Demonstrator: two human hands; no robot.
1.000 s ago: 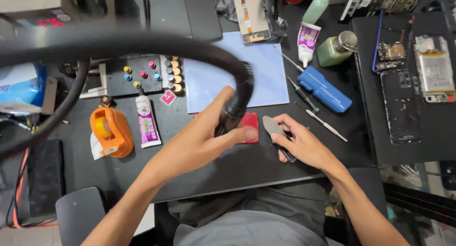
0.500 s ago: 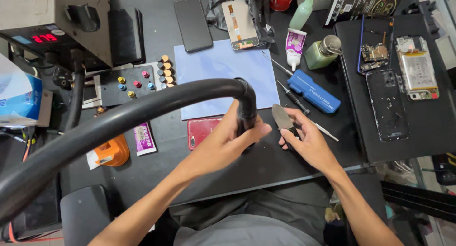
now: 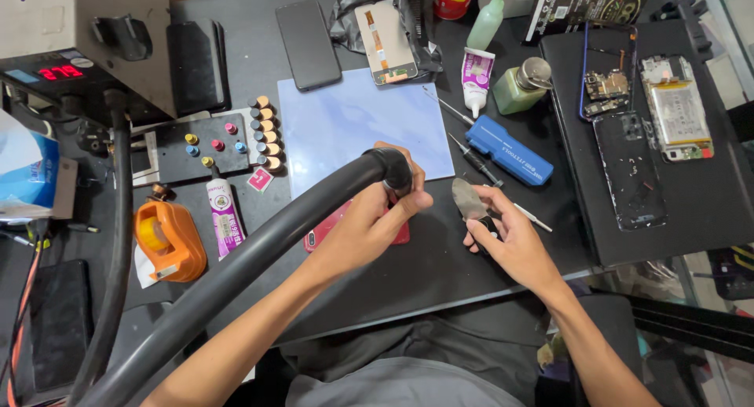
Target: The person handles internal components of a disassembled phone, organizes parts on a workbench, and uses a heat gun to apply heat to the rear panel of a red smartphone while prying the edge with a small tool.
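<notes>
Gripping the black hose nozzle (image 3: 395, 171), the left hand (image 3: 369, 222) is closed around it — a red phone (image 3: 326, 232) lies beneath. A thin metal pry blade (image 3: 469, 199) is pinched by the right hand (image 3: 510, 242), just beside.

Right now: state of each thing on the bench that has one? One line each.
Left hand: closed around the black hot-air hose near its nozzle end.
Right hand: holding a flat metal pry tool, blade up.
Red phone: lying flat under the left hand, mostly hidden.
Heat station: on, red display lit.
Dark phone: back removed, internals exposed.
Green bottle: upright, capped.
White tube: capped, lying flat.
</notes>
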